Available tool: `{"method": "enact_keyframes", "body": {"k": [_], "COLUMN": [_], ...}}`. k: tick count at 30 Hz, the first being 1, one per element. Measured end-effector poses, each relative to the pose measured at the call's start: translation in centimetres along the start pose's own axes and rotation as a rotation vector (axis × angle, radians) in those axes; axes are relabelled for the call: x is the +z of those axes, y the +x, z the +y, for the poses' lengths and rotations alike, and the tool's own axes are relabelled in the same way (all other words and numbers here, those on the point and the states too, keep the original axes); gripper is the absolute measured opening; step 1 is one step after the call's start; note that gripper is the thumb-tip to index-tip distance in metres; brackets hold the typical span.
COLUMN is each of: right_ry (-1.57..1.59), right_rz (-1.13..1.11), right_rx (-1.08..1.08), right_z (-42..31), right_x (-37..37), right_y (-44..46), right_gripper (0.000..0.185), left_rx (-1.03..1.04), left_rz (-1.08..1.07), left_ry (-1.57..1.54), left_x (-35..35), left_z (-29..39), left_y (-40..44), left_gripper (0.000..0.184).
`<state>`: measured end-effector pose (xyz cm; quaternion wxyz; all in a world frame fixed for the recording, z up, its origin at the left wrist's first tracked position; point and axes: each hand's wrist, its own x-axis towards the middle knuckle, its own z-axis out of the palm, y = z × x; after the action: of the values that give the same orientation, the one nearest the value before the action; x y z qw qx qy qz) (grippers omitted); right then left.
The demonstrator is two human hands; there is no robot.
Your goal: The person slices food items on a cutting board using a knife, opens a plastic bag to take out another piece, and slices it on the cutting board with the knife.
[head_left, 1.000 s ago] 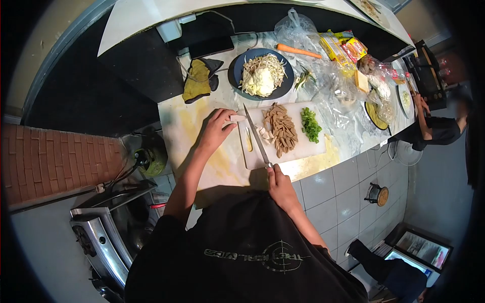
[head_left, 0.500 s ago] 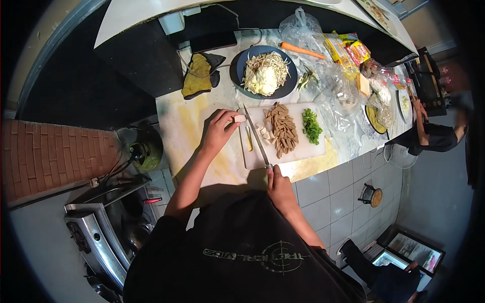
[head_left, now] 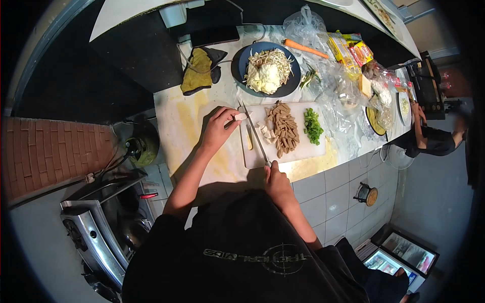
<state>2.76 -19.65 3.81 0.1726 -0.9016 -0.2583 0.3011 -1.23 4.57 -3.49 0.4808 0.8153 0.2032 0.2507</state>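
My left hand (head_left: 220, 126) pinches a small pale piece of food (head_left: 240, 116) over the left edge of the white cutting board (head_left: 295, 156). Its exact kind I cannot make out. My right hand (head_left: 278, 182) is wrapped round the handle of a kitchen knife (head_left: 256, 134), whose long blade points away from me and lies close beside that piece. Right of the blade sit several pale cut chunks (head_left: 268, 134), then a heap of brown sliced strips (head_left: 284, 129) and a pile of chopped green vegetable (head_left: 313, 126). A thin yellowish strip (head_left: 249, 139) lies left of the blade.
Behind the board stands a dark plate (head_left: 241, 83) with bean sprouts and shredded cabbage. A yellow-black cloth (head_left: 198, 73), a carrot (head_left: 305, 48), plastic bags (head_left: 348, 91) and food packets (head_left: 348, 53) lie around. Two other people (head_left: 434, 139) are at the right. A metal stove (head_left: 96, 237) is lower left.
Both hands and the knife stay almost in place, while the view shifts slightly. The person at the lower right has moved left, closer to my side.
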Motion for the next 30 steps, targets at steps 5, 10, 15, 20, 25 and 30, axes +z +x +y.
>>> {"method": "enact_keyframes", "body": {"k": [5,10,15,20,25,30], "right_ry": [0.013,0.058,0.066,0.079,0.09,0.06], "right_rz": [0.015,0.055,0.051,0.07,0.034,0.01], "right_rx": [-0.049,-0.045,-0.031,-0.047,-0.032,-0.038], "right_z": [-0.3,0.1,-0.5,-0.9,-1.0,-0.5], "right_x": [-0.5,-0.8,-1.2,-1.5,-1.8,-1.0], "right_y": [0.1,-0.5,-1.5,-1.9,-1.9,-1.5], "right_gripper": [0.032,0.032,0.032,0.032,0.032,0.032], "left_rx": [0.001,0.007,-0.019,-0.032,-0.027,-0.005], "left_rz": [-0.011,0.016,0.002,0.013,0.006,0.02], "left_ry": [0.0,-0.053,-0.009,0.03,0.038,-0.019], "left_x": [-0.1,0.0,0.2,0.3,0.3,0.3], "left_z": [0.1,-0.1,0.3,0.6,0.5,0.4], "left_y": [0.0,-0.1,0.3,0.5,0.5,0.5], "left_gripper": [0.027,0.028,0.028,0.029,0.029,0.029]}}
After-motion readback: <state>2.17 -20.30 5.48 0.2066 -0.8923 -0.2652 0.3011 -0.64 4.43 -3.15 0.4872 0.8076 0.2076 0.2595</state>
